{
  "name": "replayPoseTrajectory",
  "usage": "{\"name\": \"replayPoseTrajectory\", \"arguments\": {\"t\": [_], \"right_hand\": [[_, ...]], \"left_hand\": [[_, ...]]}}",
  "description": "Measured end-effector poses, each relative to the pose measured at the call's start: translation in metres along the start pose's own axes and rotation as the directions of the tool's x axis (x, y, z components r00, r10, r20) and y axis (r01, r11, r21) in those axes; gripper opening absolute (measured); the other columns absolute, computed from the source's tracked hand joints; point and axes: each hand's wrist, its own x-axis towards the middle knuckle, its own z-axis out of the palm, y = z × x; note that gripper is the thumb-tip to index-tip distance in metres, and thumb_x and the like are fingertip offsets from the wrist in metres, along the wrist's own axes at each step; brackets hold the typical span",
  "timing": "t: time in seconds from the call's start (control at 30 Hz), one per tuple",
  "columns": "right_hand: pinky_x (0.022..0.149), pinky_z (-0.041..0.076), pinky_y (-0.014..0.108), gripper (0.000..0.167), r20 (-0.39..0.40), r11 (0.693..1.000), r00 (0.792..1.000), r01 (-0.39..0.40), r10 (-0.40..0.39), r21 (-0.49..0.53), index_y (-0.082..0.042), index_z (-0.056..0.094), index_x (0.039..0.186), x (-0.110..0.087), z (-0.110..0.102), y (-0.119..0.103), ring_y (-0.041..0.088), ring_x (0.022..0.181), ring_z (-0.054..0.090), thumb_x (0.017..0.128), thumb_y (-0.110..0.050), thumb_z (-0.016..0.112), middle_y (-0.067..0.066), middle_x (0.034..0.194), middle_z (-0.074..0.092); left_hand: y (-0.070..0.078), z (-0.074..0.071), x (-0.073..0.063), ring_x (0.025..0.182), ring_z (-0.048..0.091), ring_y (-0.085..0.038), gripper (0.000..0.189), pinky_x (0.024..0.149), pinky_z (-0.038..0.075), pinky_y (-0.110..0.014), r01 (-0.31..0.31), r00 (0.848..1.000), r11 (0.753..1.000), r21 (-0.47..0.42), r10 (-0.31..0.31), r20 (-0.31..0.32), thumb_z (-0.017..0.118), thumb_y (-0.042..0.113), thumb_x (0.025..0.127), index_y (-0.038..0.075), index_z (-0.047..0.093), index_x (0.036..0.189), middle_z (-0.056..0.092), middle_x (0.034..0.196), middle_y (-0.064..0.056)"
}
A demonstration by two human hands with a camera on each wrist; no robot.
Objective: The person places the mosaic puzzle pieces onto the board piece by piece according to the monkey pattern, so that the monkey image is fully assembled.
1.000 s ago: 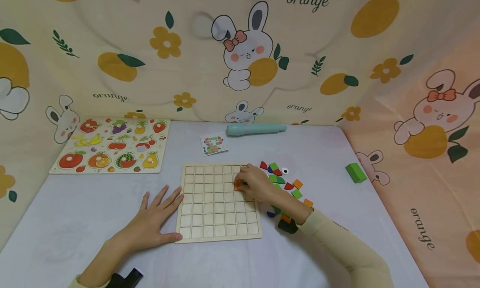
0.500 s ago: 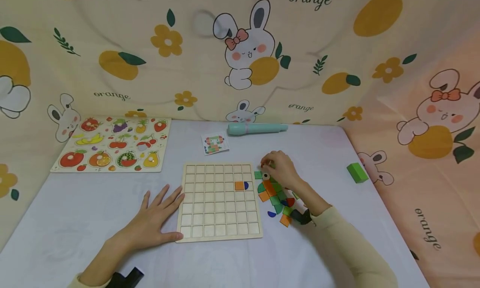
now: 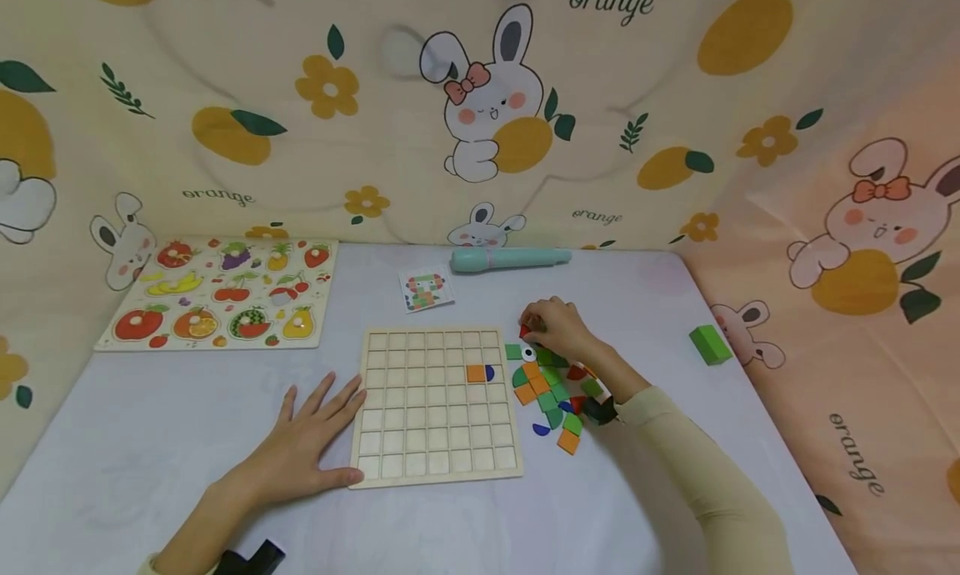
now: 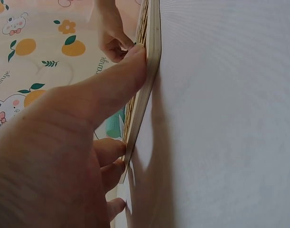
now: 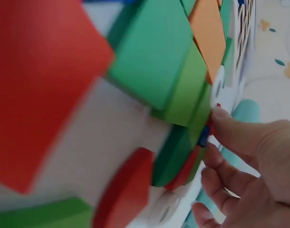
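My left hand point(image 3: 311, 437) lies spread at the left side of a wooden grid board point(image 3: 435, 408), fingers straight. In the left wrist view its thumb and fingertips touch the board's edge. An orange square point(image 3: 476, 373) and a blue half-round piece point(image 3: 490, 373) sit side by side in the grid. My right hand point(image 3: 561, 327) is at the far end of a pile of coloured pieces point(image 3: 551, 383). Its thumb and fingers pinch a small red piece point(image 3: 524, 331); a blue piece point(image 5: 204, 136) is close by in the right wrist view.
A fruit puzzle board point(image 3: 217, 296) lies at the back left. Behind the grid board are a patterned card point(image 3: 426, 290) and a teal pen-shaped object point(image 3: 510, 260). A green block point(image 3: 709, 344) stands at the right edge, by the printed cloth wall point(image 3: 390, 142).
My right hand has moved from the grid to the right, to the far end of the pile, leaving the orange square and blue half-round piece in the board. My left hand has stayed put.
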Motion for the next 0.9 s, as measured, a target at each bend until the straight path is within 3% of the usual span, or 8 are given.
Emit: {"name": "replayPoseTrajectory", "arguments": {"t": [0.23,0.4,0.5,0.67,0.77,0.9], "right_hand": [[0.087,0.036,0.05,0.02,0.087,1.0,0.996,0.025,-0.026,0.009,-0.007,0.069,0.106,0.007,-0.006,-0.005,0.026,0.09,0.056,0.088,-0.011,0.077,0.003,0.09,0.067],[0.081,0.042,0.038,0.016,0.101,0.995,0.994,0.042,-0.051,0.09,-0.005,0.064,0.099,0.011,-0.006,-0.005,0.021,0.08,0.054,0.088,-0.006,0.076,0.003,0.084,0.063],[0.072,0.048,0.032,0.012,0.062,0.973,0.995,0.066,-0.082,0.223,-0.002,0.062,0.095,0.012,-0.003,-0.012,0.019,0.075,0.053,0.089,0.001,0.072,0.005,0.082,0.061],[0.074,0.053,0.029,0.01,0.069,0.911,0.987,0.108,-0.147,0.399,0.004,0.068,0.102,0.012,0.005,-0.04,0.018,0.077,0.06,0.092,0.004,0.067,0.007,0.089,0.067],[0.076,0.054,0.027,0.011,0.113,0.899,0.978,0.114,-0.178,0.423,0.003,0.071,0.103,0.014,0.012,-0.055,0.016,0.08,0.062,0.093,0.003,0.066,0.006,0.092,0.069],[0.076,0.054,0.025,0.011,0.138,0.906,0.973,0.112,-0.182,0.408,0.002,0.072,0.103,0.016,0.021,-0.066,0.014,0.081,0.063,0.093,0.002,0.066,0.007,0.095,0.071]], "left_hand": [[0.001,0.0,0.0,0.15,0.011,-0.042,0.102,0.106,0.004,-0.077,-0.003,1.0,1.0,-0.001,0.003,0.001,0.066,0.071,0.079,0.008,0.037,0.154,0.025,0.164,-0.008],[0.002,-0.002,0.0,0.149,0.012,-0.043,0.102,0.106,0.004,-0.077,-0.007,1.0,1.0,-0.003,0.007,-0.005,0.066,0.071,0.079,0.008,0.038,0.154,0.026,0.164,-0.008],[0.002,-0.002,-0.001,0.149,0.012,-0.043,0.103,0.106,0.004,-0.077,-0.001,1.0,1.0,-0.002,0.001,0.0,0.066,0.072,0.079,0.008,0.037,0.154,0.026,0.164,-0.008],[0.003,-0.003,-0.001,0.15,0.011,-0.043,0.102,0.106,0.003,-0.077,0.008,1.0,1.0,0.0,-0.008,0.005,0.064,0.073,0.079,0.009,0.037,0.154,0.025,0.164,-0.008],[0.004,-0.004,-0.001,0.149,0.013,-0.043,0.102,0.106,0.004,-0.078,0.006,1.0,1.0,0.0,-0.006,-0.003,0.064,0.072,0.08,0.008,0.038,0.154,0.026,0.163,-0.009],[0.005,-0.004,0.0,0.149,0.012,-0.043,0.102,0.106,0.003,-0.078,0.016,1.0,1.0,-0.003,-0.016,0.008,0.064,0.073,0.079,0.009,0.038,0.154,0.026,0.164,-0.008]]}}
